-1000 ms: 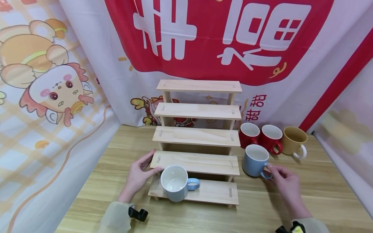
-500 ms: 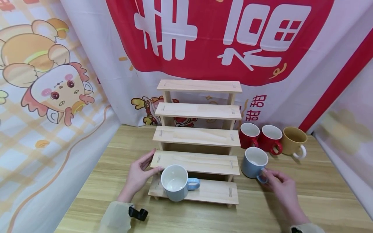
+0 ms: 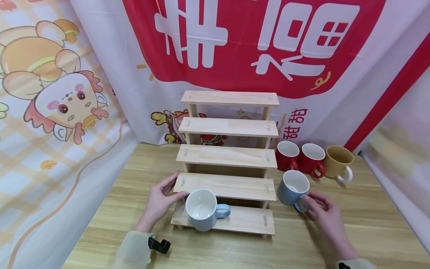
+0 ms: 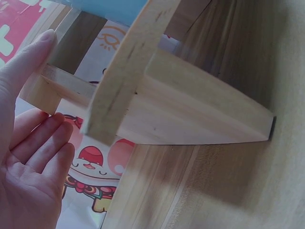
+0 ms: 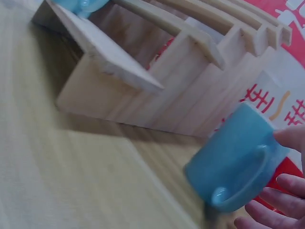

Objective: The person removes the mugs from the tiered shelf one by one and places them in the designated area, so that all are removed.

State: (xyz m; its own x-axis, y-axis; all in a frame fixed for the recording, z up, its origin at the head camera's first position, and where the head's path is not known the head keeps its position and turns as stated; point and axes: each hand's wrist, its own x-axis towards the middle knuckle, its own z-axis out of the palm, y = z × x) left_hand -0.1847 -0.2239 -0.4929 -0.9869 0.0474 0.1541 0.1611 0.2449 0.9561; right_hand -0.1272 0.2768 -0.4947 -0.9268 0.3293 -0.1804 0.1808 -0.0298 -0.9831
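Note:
A stepped wooden display rack [image 3: 225,155] with several tiers stands mid-table. My left hand [image 3: 161,204] holds the left end of its second tier from the bottom, thumb at the front edge and fingers behind; in the left wrist view these fingers [image 4: 47,143] look lightly bent. One light-blue mug [image 3: 203,218] stands on the left part of the lowest tier, its handle to the right. My right hand [image 3: 324,216] pinches the handle of another blue mug [image 3: 290,194] right of the rack. This mug [image 5: 233,157] looks tilted; whether its base touches the table is unclear.
Two red mugs [image 3: 285,162] and a tan mug [image 3: 337,168] with a white handle stand behind the held mug. The wooden tabletop [image 3: 134,175] meets a printed cloth backdrop [image 3: 242,45] behind and cloth walls at both sides.
My right hand and its blue mug have moved slightly left, towards the rack, and the mug has tipped a little. The left hand and the mug on the rack stay in place.

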